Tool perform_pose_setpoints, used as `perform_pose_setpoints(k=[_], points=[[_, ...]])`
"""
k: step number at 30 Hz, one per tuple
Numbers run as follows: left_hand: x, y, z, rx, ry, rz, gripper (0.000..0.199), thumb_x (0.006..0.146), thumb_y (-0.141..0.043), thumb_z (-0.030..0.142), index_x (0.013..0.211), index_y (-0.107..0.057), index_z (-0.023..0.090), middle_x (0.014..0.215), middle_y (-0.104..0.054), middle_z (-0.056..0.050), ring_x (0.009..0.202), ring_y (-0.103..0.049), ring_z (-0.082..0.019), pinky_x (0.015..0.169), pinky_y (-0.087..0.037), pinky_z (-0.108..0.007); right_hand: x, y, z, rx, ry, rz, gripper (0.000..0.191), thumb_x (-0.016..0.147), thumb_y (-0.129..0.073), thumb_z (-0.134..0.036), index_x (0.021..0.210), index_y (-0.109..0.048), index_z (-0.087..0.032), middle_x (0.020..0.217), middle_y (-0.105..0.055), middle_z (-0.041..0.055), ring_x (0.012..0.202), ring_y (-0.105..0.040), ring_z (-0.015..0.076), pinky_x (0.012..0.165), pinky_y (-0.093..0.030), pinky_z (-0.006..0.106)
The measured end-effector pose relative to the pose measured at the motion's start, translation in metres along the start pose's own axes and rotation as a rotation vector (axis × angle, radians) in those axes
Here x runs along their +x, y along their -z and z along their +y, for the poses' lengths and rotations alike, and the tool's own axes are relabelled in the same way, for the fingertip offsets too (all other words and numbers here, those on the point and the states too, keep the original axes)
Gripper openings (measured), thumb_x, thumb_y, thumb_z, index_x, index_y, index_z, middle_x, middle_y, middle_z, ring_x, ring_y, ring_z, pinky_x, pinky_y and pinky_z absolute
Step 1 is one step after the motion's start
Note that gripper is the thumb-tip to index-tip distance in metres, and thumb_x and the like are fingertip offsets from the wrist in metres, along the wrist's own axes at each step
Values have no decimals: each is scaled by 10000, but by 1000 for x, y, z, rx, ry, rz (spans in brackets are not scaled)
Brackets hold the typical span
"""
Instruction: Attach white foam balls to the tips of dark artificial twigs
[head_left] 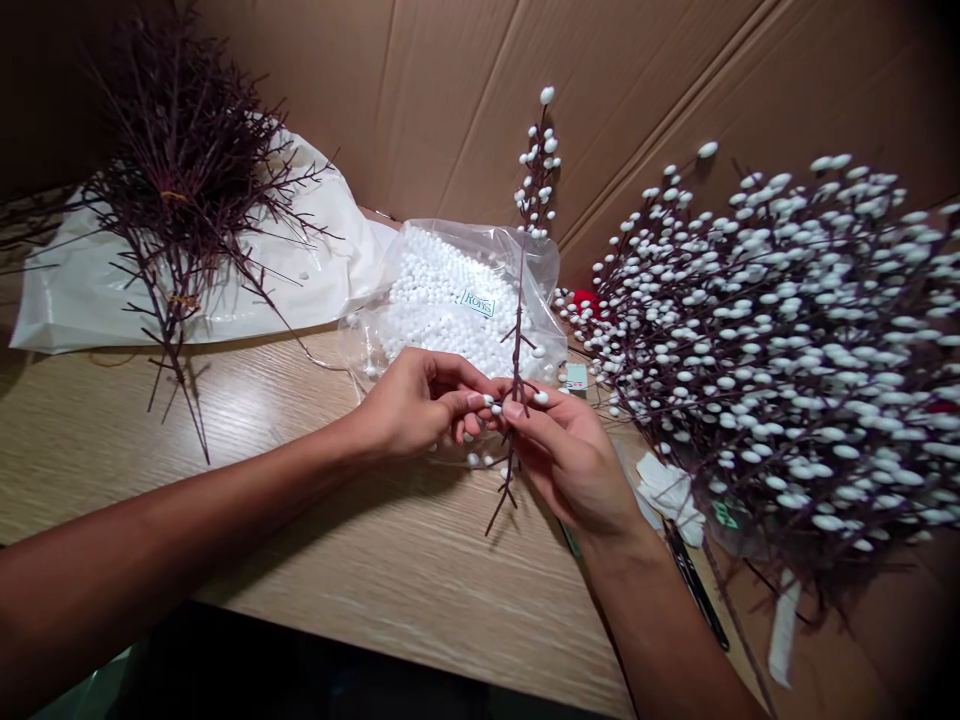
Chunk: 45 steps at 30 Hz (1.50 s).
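A thin dark brown branch stands nearly upright above the table, with white beads on its top part and bare twigs at its lower end. My right hand pinches it low down between thumb and fingers. From the left, my left hand meets it, thumb and forefinger closed on a small white bead beside a side twig. Another white bead sits at a twig tip over my right fingers. Behind both hands lies a clear plastic bag full of white beads.
Bare brown branches, tied in a bundle, lie on a white plastic sheet at the left. A large heap of white-beaded branches fills the right. Near my right forearm are a black pen-like tool and crumpled white material. Cardboard rises behind.
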<state>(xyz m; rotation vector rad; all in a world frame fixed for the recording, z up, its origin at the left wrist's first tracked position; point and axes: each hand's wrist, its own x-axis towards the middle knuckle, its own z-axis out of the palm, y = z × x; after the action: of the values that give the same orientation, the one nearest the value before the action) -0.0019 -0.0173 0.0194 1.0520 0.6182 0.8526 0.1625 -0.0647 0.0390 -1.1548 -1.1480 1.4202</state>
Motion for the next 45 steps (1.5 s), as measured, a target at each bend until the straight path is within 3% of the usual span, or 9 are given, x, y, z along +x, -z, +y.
perform_pose_setpoints(k=[7, 15, 20, 30, 38, 45], points=[[-1, 0, -1, 31, 7, -17, 87, 909, -659, 78, 936, -736, 51, 583, -665, -13, 476, -583, -85, 485, -481, -188, 1, 4, -1, 82, -133, 45, 160, 773, -789, -298, 870, -757, -176, 826, -782, 76, 821, -769, 245, 858, -624, 388], [-1, 1, -2, 33, -29, -52, 71, 904, -654, 85, 891, -717, 56, 566, -654, -4, 459, -562, -74, 449, -438, -162, 1, 3, -5, 110, -182, 59, 119, 725, -821, -268, 792, -778, -179, 789, -776, 60, 812, -750, 203, 727, -594, 249], [-1, 0, -2, 42, -16, -46, 87, 908, -647, 86, 923, -725, 49, 578, -659, -8, 472, -573, -77, 459, -447, -164, 1, 3, -4, 126, -187, 45, 112, 718, -828, -279, 736, -780, -180, 727, -757, 52, 752, -733, 185, 705, -585, 233], [-1, -2, 2, 35, -18, -34, 73, 902, -663, 68, 885, -729, 41, 550, -648, -1, 442, -552, -71, 437, -428, -161, 3, 0, 0, 163, -115, 84, 154, 709, -868, -274, 782, -784, -168, 690, -734, 41, 690, -723, 178, 692, -593, 255], [-1, -1, -2, 6, -8, -20, 55, 895, -677, 76, 880, -726, 57, 578, -669, -9, 457, -580, -81, 452, -454, -167, 3, 1, 4, 136, -45, 172, 276, 621, -953, -290, 808, -791, -167, 710, -725, 2, 641, -691, 101, 662, -586, 173], [-2, -2, -2, 4, 23, -12, 61, 907, -669, 74, 887, -722, 53, 556, -659, -9, 440, -579, -84, 454, -470, -173, 1, 10, 12, -10, 71, 173, 211, 778, -871, -303, 922, -766, -188, 788, -748, 7, 700, -741, 137, 702, -612, 226]])
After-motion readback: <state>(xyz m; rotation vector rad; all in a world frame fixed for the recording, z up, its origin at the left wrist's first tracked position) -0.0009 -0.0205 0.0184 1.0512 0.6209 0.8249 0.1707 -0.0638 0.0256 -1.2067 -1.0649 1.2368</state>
